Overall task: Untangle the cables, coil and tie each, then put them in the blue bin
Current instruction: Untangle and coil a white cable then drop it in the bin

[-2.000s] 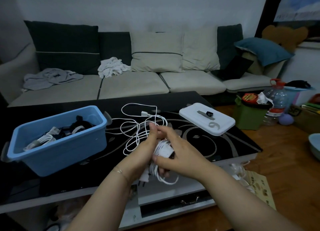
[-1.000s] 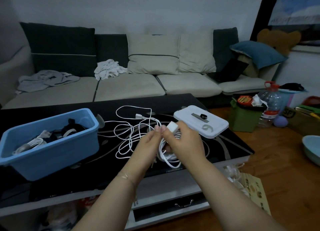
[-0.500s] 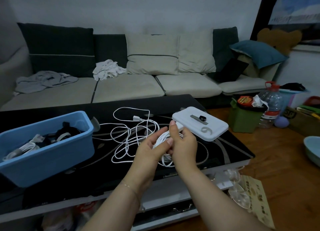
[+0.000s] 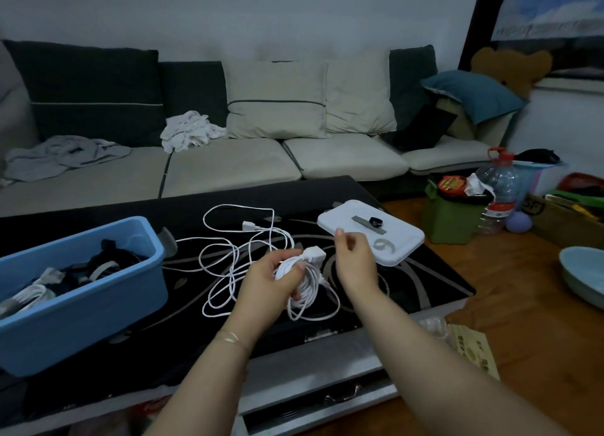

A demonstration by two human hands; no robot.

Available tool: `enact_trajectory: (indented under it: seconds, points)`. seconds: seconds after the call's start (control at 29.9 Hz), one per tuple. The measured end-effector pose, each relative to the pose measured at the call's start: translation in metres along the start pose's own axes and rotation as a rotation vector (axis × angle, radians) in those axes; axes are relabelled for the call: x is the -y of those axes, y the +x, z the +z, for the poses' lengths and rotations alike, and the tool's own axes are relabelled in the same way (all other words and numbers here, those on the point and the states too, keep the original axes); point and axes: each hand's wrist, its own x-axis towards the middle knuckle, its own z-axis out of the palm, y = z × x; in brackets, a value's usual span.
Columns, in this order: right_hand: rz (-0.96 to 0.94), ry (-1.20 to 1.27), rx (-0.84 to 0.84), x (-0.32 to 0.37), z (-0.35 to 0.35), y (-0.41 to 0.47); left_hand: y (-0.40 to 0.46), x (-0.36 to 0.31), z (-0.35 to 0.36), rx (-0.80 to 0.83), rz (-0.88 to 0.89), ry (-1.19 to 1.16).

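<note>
My left hand [image 4: 271,280] grips a coiled white cable [image 4: 302,280] above the black table [image 4: 408,282]; its white plug sticks out at the top of the coil. My right hand [image 4: 354,259] hovers just right of the coil, fingers loosely curled, holding nothing, near the white lid [image 4: 371,231]. A tangled white cable [image 4: 235,246] lies spread on the table behind the coil. The blue bin [image 4: 81,301] stands at the left with several coiled cables inside. Cable ties lie on the lid.
A sofa with cushions and clothes runs behind the table. On the floor to the right stand a green box [image 4: 452,220], a water bottle [image 4: 498,187] and a pale bowl [image 4: 585,275]. A paper packet lies by the table's right corner.
My right hand has let go of the coil and moved right toward the white lid. The left hand keeps the coil, held a little lower.
</note>
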Motion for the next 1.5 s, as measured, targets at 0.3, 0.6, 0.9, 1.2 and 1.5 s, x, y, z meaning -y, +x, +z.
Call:
enact_trajectory:
  seconds: [0.3, 0.6, 0.9, 1.2, 1.5]
  points:
    - [-0.141, -0.881, -0.219, -0.050, -0.028, 0.087, 0.014, 0.018, -0.004, -0.020, -0.112, -0.106]
    - [-0.063, -0.937, -0.273, -0.063, -0.025, 0.112, 0.019, 0.022, -0.008, -0.023, -0.187, -0.170]
    - [-0.138, 0.001, 0.068, 0.006, 0.011, 0.041, 0.013, 0.024, -0.022, -0.059, -0.197, -0.136]
    - [0.130, 0.454, 0.579, 0.048, 0.019, -0.065, 0.001, 0.012, -0.035, 0.000, -0.232, -0.196]
    - [0.131, 0.242, 0.573, 0.042, 0.007, -0.090, -0.003, 0.014, -0.036, 0.056, -0.313, -0.300]
